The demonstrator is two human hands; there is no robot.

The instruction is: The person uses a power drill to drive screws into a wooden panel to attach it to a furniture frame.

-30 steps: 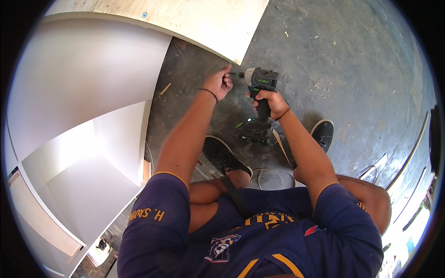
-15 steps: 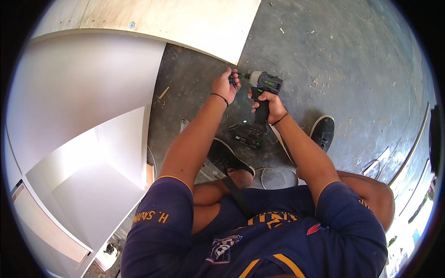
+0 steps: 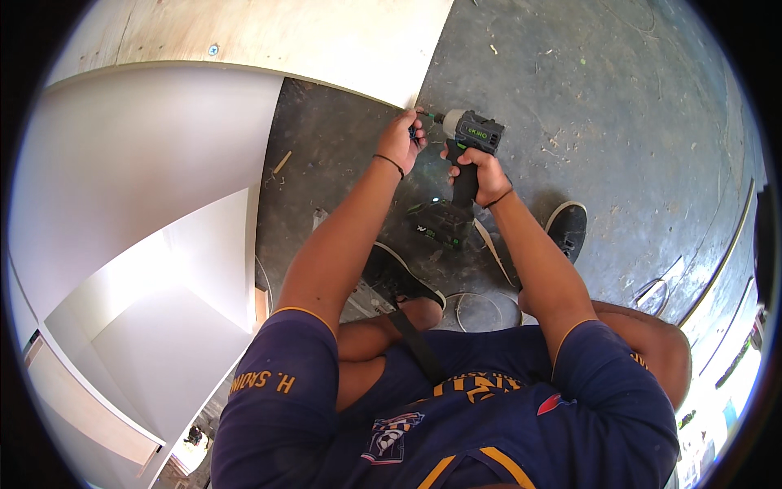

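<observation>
Crouching low, the person works over dark shoes (image 3: 399,277) and bent knees, a navy shirt with yellow trim nearest the camera; its chest badge and sleeve lettering are too warped to describe further. Farther out, the right hand (image 3: 479,175) wraps tightly around the handle of a dark grey cordless driver (image 3: 471,147), battery pack below, a small green label on its body. The left hand (image 3: 401,140) pinches shut around something small at the bit tip, probably a screw, though it is hidden. Bit points at the corner edge of the plywood panel (image 3: 326,41), just beside it. Judging by this, a screw is being set; next move calls for squaring the bit and steady pressure. White cabinet boards (image 3: 138,163) lie left, concrete floor (image 3: 611,98) beyond.
</observation>
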